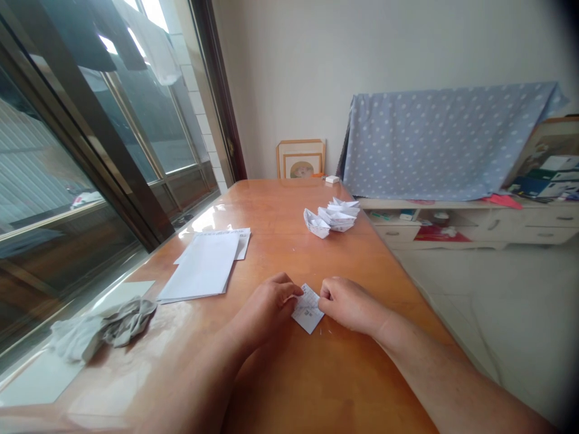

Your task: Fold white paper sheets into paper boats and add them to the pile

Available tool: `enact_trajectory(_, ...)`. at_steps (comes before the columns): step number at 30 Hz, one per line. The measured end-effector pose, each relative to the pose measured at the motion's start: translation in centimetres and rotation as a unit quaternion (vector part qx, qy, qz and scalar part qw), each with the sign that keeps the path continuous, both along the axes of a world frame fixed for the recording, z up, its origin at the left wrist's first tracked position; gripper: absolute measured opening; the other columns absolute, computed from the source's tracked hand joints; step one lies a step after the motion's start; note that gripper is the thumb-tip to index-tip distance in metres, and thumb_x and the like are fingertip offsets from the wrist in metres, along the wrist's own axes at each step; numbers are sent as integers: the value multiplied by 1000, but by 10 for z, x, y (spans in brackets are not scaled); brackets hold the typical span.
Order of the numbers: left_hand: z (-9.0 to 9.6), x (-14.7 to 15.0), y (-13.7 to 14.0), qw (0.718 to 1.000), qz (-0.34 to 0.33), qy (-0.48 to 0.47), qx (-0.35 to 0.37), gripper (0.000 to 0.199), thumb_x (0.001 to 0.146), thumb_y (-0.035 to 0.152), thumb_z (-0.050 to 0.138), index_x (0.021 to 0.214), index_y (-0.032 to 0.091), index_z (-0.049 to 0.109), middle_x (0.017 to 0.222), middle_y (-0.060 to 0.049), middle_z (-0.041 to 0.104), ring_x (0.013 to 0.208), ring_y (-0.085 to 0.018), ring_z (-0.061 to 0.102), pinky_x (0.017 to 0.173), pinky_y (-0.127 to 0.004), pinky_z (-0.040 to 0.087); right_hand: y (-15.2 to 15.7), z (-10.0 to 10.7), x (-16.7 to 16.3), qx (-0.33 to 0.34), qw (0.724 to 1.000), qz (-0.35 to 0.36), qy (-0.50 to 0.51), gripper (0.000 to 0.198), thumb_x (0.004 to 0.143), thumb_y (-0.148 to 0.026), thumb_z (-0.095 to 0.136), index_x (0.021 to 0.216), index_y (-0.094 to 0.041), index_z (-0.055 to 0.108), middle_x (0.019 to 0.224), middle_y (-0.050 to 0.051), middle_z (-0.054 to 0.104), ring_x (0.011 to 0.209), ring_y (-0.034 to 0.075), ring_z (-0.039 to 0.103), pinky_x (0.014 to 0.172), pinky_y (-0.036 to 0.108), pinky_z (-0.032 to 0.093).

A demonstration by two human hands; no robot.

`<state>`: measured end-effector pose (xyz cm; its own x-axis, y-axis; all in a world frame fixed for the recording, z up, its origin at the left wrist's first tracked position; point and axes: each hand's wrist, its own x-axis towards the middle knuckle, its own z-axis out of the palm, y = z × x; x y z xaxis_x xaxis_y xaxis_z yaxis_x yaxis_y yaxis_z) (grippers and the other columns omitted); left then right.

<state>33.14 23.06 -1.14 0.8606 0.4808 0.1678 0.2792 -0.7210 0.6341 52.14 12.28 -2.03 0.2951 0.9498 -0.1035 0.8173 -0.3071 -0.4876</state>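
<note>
A small folded square of printed paper [309,314] lies cornerwise on the wooden table, between my two hands. My left hand [279,298] grips its left edge, thumb and fingers closed on it. On the opposite side, my right hand [342,302] has its fingers curled and pinches the right corner. A few tiny white scraps rest on the table just below the paper. Farther off, toward the right edge of the table, sits a cluster of folded paper boats [332,216].
A stack of white paper sheets [203,265] lies on the left of the table [271,211]. Grey gloves [104,328] rest near the left edge by the window. A small white box [332,179] stands at the far end. A polka-dot cloth [443,141] drapes over something on the cabinet.
</note>
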Motion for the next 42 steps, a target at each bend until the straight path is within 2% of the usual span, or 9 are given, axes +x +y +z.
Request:
enact_trajectory(2, -2, 2, -1, 1000, -6, 3, -5, 26, 85, 14, 50, 101, 22, 70, 104, -6, 64, 87, -17, 63, 79, -28, 49, -1, 0, 1, 3, 1000, 4, -4, 14, 81, -26, 64, 71, -20, 58, 62, -1, 58, 60, 13, 49, 56, 28, 21)
enact_trajectory(7, -6, 2, 4, 991, 105, 10, -77, 28, 80, 15, 54, 107, 19, 58, 90, -3, 66, 75, -16, 60, 65, -27, 47, -3, 1, 2, 15, 1000, 21, 11, 9, 81, -21, 61, 72, -20, 58, 67, -1, 59, 62, 13, 48, 57, 27, 23)
enact_trajectory(11, -5, -1, 7, 987, 92, 35, -126, 25, 80, 17, 53, 104, 19, 54, 80, 0, 66, 70, -15, 60, 59, -25, 43, -4, 3, 3, 16, 999, 24, 23, 7, 80, -21, 61, 73, -20, 59, 69, 0, 59, 65, 14, 48, 59, 27, 25)
enact_trajectory(17, -1, -7, 7, 992, 57, 94, -65, 6, 78, 21, 55, 81, 21, 60, 79, 1, 65, 71, -15, 57, 59, -25, 39, -9, 1, 6, 41, 997, 65, 20, 5, 80, -19, 59, 76, -21, 62, 80, 0, 62, 68, 13, 51, 59, 25, 28)
enact_trajectory(22, 0, -10, 7, 993, 47, 107, -33, 11, 78, 21, 56, 79, 21, 66, 88, -2, 65, 74, -16, 58, 66, -27, 43, -12, 0, 7, 39, 996, 70, 26, 6, 82, -22, 60, 77, -21, 63, 84, 1, 62, 70, 13, 53, 60, 25, 31)
enact_trajectory(26, 1, -8, 6, 990, 65, 127, -8, 12, 82, 27, 55, 74, 20, 62, 87, -4, 62, 74, -17, 57, 65, -28, 42, -11, 0, 7, 49, 996, 73, 23, 14, 87, -27, 56, 75, -21, 61, 83, 1, 62, 71, 14, 53, 62, 25, 32)
enact_trajectory(31, 1, -2, 3, 983, 88, 156, 40, 20, 84, 28, 52, 66, 20, 51, 81, -4, 59, 65, -16, 53, 58, -28, 36, -6, 0, 5, 43, 998, 52, -2, 25, 91, -30, 52, 69, -19, 56, 76, 2, 60, 66, 13, 50, 59, 27, 29)
enact_trajectory(36, 1, 2, 1, 975, 110, 180, 75, 19, 84, 28, 53, 66, 20, 51, 80, -5, 60, 66, -17, 54, 59, -29, 34, 0, 3, -2, -3, 999, 14, -44, 25, 87, -26, 52, 62, -19, 49, 64, -1, 54, 56, 12, 42, 54, 30, 20)
enact_trajectory(42, 0, 3, -1, 970, 125, 188, 93, 16, 83, 29, 54, 69, 21, 53, 82, -5, 61, 69, -19, 55, 61, -30, 33, 0, 5, -5, -3, 998, -5, -66, 20, 84, -26, 54, 65, -20, 50, 68, 0, 56, 56, 12, 43, 53, 30, 18)
